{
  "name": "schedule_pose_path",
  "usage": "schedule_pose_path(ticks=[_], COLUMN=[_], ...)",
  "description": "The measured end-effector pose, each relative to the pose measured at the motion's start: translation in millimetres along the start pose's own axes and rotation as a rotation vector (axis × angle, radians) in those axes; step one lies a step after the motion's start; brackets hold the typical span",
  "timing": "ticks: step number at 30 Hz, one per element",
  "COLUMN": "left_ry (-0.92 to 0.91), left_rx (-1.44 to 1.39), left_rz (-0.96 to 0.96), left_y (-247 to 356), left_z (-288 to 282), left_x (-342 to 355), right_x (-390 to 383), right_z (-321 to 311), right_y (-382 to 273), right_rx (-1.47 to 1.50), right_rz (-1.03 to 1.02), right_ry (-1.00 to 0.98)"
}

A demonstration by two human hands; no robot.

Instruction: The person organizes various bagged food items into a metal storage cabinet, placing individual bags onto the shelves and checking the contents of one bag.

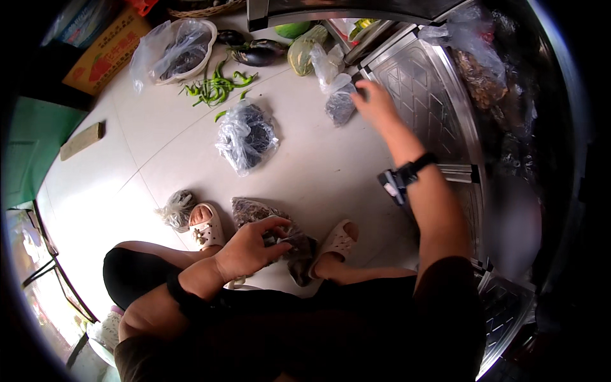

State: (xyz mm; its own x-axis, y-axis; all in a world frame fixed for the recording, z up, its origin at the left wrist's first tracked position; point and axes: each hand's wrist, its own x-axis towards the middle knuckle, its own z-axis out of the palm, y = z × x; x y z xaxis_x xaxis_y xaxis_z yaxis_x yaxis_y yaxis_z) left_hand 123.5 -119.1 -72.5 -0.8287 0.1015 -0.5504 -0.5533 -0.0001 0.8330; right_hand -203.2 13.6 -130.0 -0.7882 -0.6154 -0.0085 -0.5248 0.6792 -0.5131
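My right hand (pixel 377 107) reaches forward beside a small clear plastic bag of dark contents (pixel 341 105) next to the metal cabinet. Its thumb and fingers are apart at the bag's edge; whether they touch it I cannot tell. Closer to me, my left hand (pixel 249 247) is closed at the top of a clear plastic bag of brown dried pieces (pixel 254 210), which lies on the floor between my feet. Part of that bag is hidden under the hand. A knotted clear bag with dark contents (pixel 249 137) sits on the floor ahead.
Green chili peppers (pixel 217 87), dark eggplants (pixel 259 53) and a striped green gourd (pixel 305 52) lie farther away. Near the peppers stands a white basket (pixel 207 54) holding a bag. Metal cabinet doors (pixel 426 95) line the right. A greyish bag (pixel 178 209) rests by my left foot.
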Motion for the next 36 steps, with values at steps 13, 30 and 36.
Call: schedule_pose_path(ticks=[13, 30, 36], left_ry=[0.011, -0.015, -0.014], left_rx=[-0.128, -0.099, -0.146], left_rz=[-0.178, 0.002, 0.090], left_y=[-1.0, -1.6, -1.5], left_z=[-24.2, -14.8, -1.3], left_x=[1.8, -22.5, -29.7], right_x=[28.2, -63.5, -133.8], right_z=[161.1, -24.9, -78.7], right_y=[95.2, -10.9, -91.3], right_rx=[0.024, 1.441, 1.429], right_rz=[0.545, 0.819, 0.755], right_ry=[0.011, -0.381, -0.409])
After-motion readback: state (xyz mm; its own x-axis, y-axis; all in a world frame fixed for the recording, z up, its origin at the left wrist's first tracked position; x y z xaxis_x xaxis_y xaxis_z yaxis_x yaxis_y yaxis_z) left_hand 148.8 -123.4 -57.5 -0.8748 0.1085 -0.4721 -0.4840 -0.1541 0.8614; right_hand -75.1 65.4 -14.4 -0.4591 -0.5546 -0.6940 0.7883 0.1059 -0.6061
